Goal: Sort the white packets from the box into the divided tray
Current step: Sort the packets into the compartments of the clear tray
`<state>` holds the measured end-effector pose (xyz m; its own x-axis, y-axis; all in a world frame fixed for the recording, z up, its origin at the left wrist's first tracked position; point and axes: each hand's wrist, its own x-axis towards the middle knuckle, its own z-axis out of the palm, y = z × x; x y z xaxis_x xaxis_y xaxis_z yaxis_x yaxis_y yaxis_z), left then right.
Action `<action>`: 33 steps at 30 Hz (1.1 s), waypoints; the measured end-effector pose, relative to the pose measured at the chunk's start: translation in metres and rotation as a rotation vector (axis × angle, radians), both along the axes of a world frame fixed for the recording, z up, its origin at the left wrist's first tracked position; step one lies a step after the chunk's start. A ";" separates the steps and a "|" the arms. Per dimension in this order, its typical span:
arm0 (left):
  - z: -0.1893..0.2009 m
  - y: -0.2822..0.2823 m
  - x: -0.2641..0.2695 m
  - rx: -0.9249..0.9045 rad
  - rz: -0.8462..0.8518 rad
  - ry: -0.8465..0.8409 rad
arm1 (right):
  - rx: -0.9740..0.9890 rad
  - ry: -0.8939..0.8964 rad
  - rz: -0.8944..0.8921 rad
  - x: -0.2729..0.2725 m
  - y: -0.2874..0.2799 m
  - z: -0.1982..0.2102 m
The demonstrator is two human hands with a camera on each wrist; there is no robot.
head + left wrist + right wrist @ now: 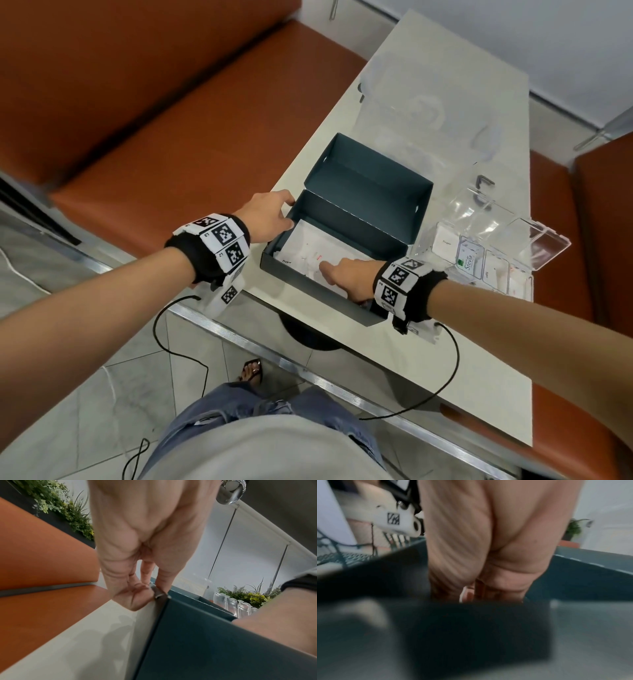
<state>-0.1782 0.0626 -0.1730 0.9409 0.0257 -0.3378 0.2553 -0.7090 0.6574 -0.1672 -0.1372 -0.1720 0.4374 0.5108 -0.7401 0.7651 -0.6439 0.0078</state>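
An open dark teal box [291,274] stands on the white table with its lid tipped back. Several white packets [308,243] lie inside it. My left hand [291,212] pinches the box's far left corner, thumb inside and fingers outside; the left wrist view shows that grip [154,595] on the box [205,642]. My right hand [329,274] is down in the box with its fingers curled onto the packets. In the blurred right wrist view a thin white edge shows between its fingers [467,596]. The clear divided tray [513,236] sits just right of the box.
The tray holds a Stevia packet [470,262] and other white packets, and its clear lid [544,246] stands open to the right. Clear containers [421,113] stand further back on the table [428,359]. An orange bench [171,137] runs along the left.
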 end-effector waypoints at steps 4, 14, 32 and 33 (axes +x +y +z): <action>-0.002 0.000 0.000 -0.005 -0.002 -0.006 | -0.005 0.001 0.063 0.007 0.014 -0.002; -0.007 0.004 0.003 -0.024 -0.017 -0.014 | 0.292 0.080 -0.242 0.035 0.009 -0.013; -0.008 0.005 0.003 -0.054 -0.018 -0.010 | 0.189 0.117 -0.193 0.013 0.081 -0.004; -0.008 0.005 0.003 -0.049 -0.018 -0.006 | 0.188 0.154 -0.238 0.013 0.082 -0.004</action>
<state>-0.1751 0.0677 -0.1813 0.9430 -0.0077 -0.3327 0.2388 -0.6804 0.6929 -0.1541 -0.0550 -0.1759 0.4516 0.5419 -0.7089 0.5762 -0.7837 -0.2320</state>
